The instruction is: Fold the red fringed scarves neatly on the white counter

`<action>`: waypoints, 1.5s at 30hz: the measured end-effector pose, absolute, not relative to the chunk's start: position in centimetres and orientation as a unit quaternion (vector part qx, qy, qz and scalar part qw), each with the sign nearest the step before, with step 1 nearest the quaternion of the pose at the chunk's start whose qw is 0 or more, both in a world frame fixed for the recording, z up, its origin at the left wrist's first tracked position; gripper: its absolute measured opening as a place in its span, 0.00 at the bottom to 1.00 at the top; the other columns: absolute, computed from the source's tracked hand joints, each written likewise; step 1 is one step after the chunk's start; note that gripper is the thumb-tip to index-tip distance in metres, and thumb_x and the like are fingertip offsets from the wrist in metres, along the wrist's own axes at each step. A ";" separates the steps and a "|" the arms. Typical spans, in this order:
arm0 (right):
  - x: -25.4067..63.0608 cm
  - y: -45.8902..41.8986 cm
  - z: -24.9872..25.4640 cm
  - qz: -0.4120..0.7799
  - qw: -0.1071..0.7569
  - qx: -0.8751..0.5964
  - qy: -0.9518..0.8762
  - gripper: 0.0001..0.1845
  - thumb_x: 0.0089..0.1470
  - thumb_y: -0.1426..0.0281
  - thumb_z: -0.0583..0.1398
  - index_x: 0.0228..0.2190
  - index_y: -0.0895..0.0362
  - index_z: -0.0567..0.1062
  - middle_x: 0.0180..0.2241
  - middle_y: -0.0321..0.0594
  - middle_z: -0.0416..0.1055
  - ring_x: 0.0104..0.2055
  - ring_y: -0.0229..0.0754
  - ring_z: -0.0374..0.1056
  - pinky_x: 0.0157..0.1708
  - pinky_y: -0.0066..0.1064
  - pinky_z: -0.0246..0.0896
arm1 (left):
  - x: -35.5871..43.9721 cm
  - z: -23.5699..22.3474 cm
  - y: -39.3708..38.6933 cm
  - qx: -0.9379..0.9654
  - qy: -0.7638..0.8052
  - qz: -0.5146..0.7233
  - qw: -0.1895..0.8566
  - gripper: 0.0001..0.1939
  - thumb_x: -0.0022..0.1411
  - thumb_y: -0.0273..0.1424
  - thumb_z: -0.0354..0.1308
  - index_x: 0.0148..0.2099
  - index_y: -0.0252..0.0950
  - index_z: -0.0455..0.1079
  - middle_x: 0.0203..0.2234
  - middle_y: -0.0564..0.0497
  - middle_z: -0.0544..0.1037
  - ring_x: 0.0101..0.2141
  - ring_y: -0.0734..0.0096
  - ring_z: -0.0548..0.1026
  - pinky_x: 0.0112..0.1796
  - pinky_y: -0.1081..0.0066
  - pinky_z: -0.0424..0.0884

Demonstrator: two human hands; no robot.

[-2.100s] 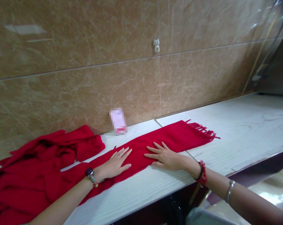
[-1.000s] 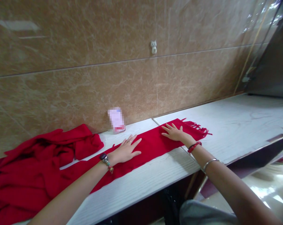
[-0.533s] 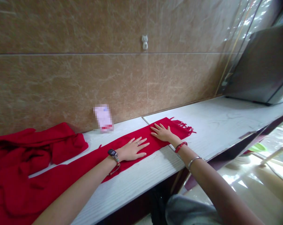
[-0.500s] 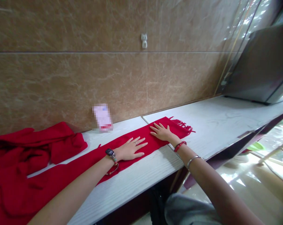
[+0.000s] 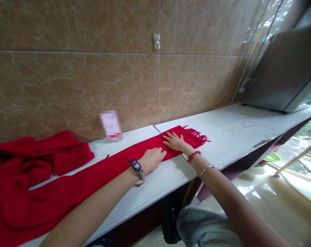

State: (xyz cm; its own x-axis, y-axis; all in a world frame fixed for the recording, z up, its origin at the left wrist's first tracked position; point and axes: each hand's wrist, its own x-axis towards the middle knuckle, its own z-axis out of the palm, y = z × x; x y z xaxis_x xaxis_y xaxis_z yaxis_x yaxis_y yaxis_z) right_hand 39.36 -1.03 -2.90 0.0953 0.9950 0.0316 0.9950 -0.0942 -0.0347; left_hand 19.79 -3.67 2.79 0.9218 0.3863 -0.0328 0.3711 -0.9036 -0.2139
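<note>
A red scarf (image 5: 93,181) with a fringed right end stretches along the white tabletop. My right hand (image 5: 174,142) lies flat on it near the fringe, fingers spread, with a red bracelet and a silver bangle on that arm. Closer to the scarf's front edge, my left hand (image 5: 152,159) is closed, its curled fingers at the cloth; the fingertips are partly hidden. A ring, a dark smart band and a beaded bracelet show on the left. At the far left, more of the red cloth is bunched against the wall.
A pink-white blurred card or box (image 5: 111,127) leans on the brown tiled wall (image 5: 93,85). A small white cat-shaped hook (image 5: 157,41) is fixed above. The white table (image 5: 230,130) runs right to a large dark grey box-shaped object (image 5: 279,72). A green bowl (image 5: 272,157) sits lower right.
My left hand has gone from lying flat with spread fingers to curled at the scarf's front edge, shifting slightly right. The right hand still rests flat. The view has tilted a little.
</note>
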 end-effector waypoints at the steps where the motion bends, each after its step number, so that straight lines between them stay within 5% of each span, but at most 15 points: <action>1: 39.3 -1.1 -2.9 -0.002 0.027 -0.739 -0.673 0.30 0.57 0.51 0.40 0.58 0.46 0.50 0.63 0.40 0.40 0.62 0.57 0.36 0.48 0.68 0.38 | 19.7 2.8 -3.6 -0.973 -0.200 0.042 0.104 0.14 0.58 0.18 0.46 0.45 0.34 0.64 0.40 0.44 0.70 0.40 0.63 0.71 0.34 0.68 0.70; 12: 39.4 -1.0 -3.1 -0.001 0.039 -0.740 -0.671 0.29 0.57 0.51 0.40 0.58 0.45 0.51 0.62 0.40 0.42 0.61 0.58 0.37 0.48 0.69 0.37 | 16.2 2.3 -4.1 -0.964 -0.183 0.072 0.180 0.11 0.59 0.16 0.45 0.42 0.27 0.65 0.33 0.41 0.73 0.33 0.63 0.74 0.30 0.67 0.72; 18: 39.1 -1.3 -2.7 0.000 0.032 -0.740 -0.671 0.29 0.58 0.52 0.39 0.58 0.45 0.51 0.62 0.40 0.42 0.62 0.57 0.37 0.49 0.68 0.37 | 14.5 0.1 -4.5 -0.977 -0.171 0.054 0.119 0.21 0.56 0.13 0.46 0.52 0.28 0.60 0.48 0.35 0.68 0.50 0.59 0.67 0.43 0.66 0.69; 25: 39.4 -1.2 -3.1 -0.008 0.029 -0.740 -0.672 0.28 0.58 0.52 0.40 0.58 0.45 0.51 0.62 0.41 0.42 0.62 0.57 0.37 0.49 0.67 0.37 | 12.3 0.6 -4.5 -0.981 -0.185 0.048 -0.021 0.33 0.53 0.11 0.42 0.60 0.35 0.52 0.59 0.43 0.56 0.57 0.69 0.56 0.52 0.71 0.59; 31: 38.8 -1.6 -2.7 -0.027 0.042 -0.731 -0.680 0.27 0.59 0.54 0.41 0.58 0.46 0.53 0.61 0.43 0.45 0.61 0.59 0.38 0.48 0.68 0.38 | 12.8 1.8 -3.3 -0.977 -0.195 -0.004 -0.087 0.22 0.64 0.24 0.38 0.60 0.34 0.53 0.58 0.45 0.57 0.59 0.70 0.52 0.56 0.68 0.50; 37: 37.5 -1.4 -2.6 -0.038 0.069 -0.643 -0.761 0.28 0.58 0.53 0.40 0.58 0.46 0.52 0.61 0.40 0.47 0.62 0.53 0.39 0.52 0.63 0.38 | 11.9 -0.1 -1.9 -0.954 -0.290 0.030 -0.064 0.24 0.66 0.40 0.39 0.62 0.44 0.48 0.61 0.44 0.48 0.60 0.53 0.43 0.52 0.44 0.48; 45: 38.1 -1.1 -3.6 -0.039 0.025 -0.615 -0.787 0.25 0.60 0.58 0.42 0.57 0.45 0.54 0.60 0.40 0.49 0.62 0.49 0.42 0.53 0.59 0.40 | 7.3 0.1 -2.5 -0.960 -0.268 0.041 -0.065 0.23 0.67 0.40 0.36 0.62 0.47 0.46 0.62 0.48 0.47 0.61 0.60 0.42 0.54 0.50 0.45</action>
